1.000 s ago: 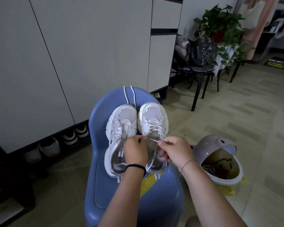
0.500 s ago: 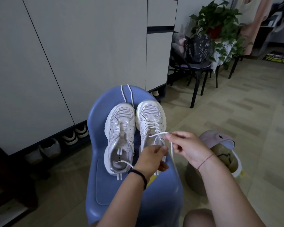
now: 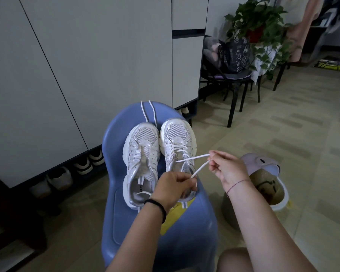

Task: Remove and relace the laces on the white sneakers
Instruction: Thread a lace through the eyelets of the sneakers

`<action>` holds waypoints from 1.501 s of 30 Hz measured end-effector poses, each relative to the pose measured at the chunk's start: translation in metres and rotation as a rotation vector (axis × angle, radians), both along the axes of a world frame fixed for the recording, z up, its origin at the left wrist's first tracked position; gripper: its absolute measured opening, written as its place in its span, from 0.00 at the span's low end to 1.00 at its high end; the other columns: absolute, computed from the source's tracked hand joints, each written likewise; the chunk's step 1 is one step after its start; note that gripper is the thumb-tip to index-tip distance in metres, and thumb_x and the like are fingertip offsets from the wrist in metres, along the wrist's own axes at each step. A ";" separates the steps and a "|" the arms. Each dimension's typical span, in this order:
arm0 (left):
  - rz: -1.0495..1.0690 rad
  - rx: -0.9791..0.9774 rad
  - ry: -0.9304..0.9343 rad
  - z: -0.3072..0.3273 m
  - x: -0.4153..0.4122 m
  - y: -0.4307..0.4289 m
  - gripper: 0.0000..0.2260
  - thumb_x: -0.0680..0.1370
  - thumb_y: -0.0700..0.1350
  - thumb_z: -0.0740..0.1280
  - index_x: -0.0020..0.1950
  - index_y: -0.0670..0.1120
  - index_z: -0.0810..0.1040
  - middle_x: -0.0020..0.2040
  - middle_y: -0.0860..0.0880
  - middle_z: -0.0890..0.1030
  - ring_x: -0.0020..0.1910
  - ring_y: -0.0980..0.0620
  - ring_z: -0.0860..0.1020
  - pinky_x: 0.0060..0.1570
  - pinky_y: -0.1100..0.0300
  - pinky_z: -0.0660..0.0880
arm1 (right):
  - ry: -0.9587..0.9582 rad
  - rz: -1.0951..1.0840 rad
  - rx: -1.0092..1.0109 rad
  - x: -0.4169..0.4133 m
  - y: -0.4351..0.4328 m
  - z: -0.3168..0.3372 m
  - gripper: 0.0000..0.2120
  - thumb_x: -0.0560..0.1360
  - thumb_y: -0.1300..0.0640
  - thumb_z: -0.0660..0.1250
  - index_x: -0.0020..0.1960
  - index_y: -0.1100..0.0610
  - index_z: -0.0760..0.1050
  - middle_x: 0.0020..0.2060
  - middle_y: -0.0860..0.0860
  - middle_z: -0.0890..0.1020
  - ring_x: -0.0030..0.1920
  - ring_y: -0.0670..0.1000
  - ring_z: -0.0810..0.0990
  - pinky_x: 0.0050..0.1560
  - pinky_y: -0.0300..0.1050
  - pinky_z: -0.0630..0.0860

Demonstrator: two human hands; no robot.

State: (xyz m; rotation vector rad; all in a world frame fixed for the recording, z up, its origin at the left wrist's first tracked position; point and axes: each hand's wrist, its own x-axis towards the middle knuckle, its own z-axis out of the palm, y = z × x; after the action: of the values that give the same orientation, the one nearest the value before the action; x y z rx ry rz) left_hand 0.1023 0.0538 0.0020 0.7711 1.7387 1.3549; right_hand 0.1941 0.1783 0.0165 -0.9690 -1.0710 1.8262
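Two white sneakers stand side by side on a blue plastic stool [image 3: 185,242], toes pointing away from me. The left sneaker [image 3: 141,163] has no lace in its eyelets. A loose white lace [image 3: 147,112] lies over the stool's far edge behind it. The right sneaker [image 3: 177,146] is laced. My right hand [image 3: 227,168] pinches that sneaker's lace [image 3: 190,158] out to the right of the shoe. My left hand [image 3: 174,186] covers the right sneaker's heel and pinches the lace's other stretch near its end.
A lilac bin [image 3: 263,183] with an open lid stands on the floor right of the stool. Yellow paper [image 3: 170,218] lies on the stool under the heels. Pale cabinets [image 3: 86,55] with shoes beneath line the left. A black chair [image 3: 232,81] and a plant [image 3: 257,20] stand behind.
My right hand has drawn the lace out further to the right, away from the right sneaker. My left hand stays over the heel, pinching the lace's other stretch.
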 end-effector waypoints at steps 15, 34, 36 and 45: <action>0.227 0.001 0.169 0.004 -0.011 -0.002 0.16 0.75 0.48 0.73 0.32 0.39 0.77 0.23 0.49 0.77 0.18 0.59 0.69 0.22 0.68 0.65 | -0.478 0.503 0.636 -0.011 -0.025 -0.001 0.08 0.77 0.57 0.66 0.47 0.59 0.82 0.30 0.50 0.79 0.28 0.43 0.74 0.33 0.35 0.73; 0.284 0.034 -0.051 -0.011 -0.006 0.020 0.13 0.80 0.38 0.62 0.39 0.47 0.81 0.39 0.44 0.81 0.40 0.49 0.77 0.50 0.51 0.79 | -0.583 0.290 0.650 -0.002 0.009 -0.019 0.07 0.73 0.62 0.72 0.38 0.52 0.82 0.36 0.45 0.83 0.39 0.43 0.80 0.43 0.34 0.74; 0.282 0.027 -0.057 -0.011 -0.006 0.023 0.15 0.80 0.38 0.62 0.39 0.51 0.81 0.41 0.44 0.81 0.42 0.49 0.76 0.55 0.49 0.77 | -0.622 0.288 0.656 -0.006 0.010 -0.022 0.06 0.73 0.61 0.71 0.39 0.53 0.82 0.35 0.44 0.83 0.38 0.42 0.79 0.42 0.34 0.73; 0.300 0.127 -0.297 -0.015 -0.009 0.031 0.12 0.81 0.35 0.59 0.59 0.43 0.80 0.55 0.39 0.83 0.58 0.45 0.80 0.63 0.54 0.75 | -0.752 0.245 0.783 -0.021 0.009 -0.024 0.04 0.73 0.60 0.72 0.39 0.54 0.82 0.36 0.46 0.82 0.40 0.45 0.80 0.43 0.35 0.72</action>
State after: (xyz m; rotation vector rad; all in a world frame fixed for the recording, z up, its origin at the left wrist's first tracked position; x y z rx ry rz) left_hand 0.0930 0.0848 -0.0131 0.3578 1.5842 1.6995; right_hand 0.1727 0.1875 -0.0073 -1.0537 -2.2186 0.9959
